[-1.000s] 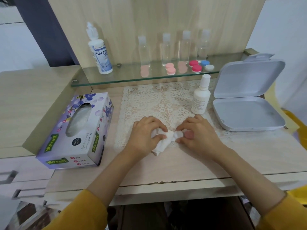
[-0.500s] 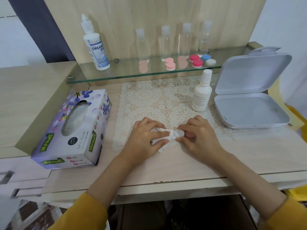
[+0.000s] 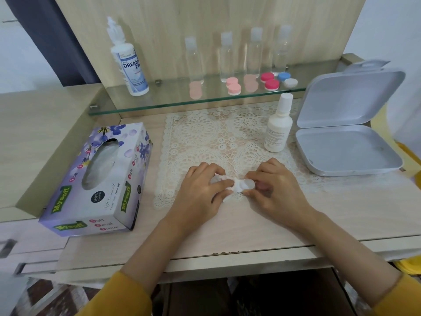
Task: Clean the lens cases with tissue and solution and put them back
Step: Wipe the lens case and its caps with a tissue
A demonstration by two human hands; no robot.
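My left hand (image 3: 201, 190) is closed around a crumpled white tissue (image 3: 224, 179) and presses it against a small white lens case (image 3: 247, 185). My right hand (image 3: 273, 190) pinches that case from the right, low over the lace mat (image 3: 205, 135). A white solution bottle (image 3: 278, 131) stands upright behind my right hand. On the glass shelf (image 3: 159, 99) sit a pink lens case (image 3: 233, 86), a red one (image 3: 270, 81) and a blue-and-white one (image 3: 287, 79).
A purple tissue box (image 3: 98, 183) lies at the left. An open grey hinged box (image 3: 348, 144) sits at the right. A larger solution bottle (image 3: 128, 62) and several clear empty bottles (image 3: 240, 55) stand on the shelf. The table's front edge runs below my wrists.
The tissue has been bunched tighter into my left hand and pushed against the case. The case's round end now shows more between my hands. The camera has shifted slightly.
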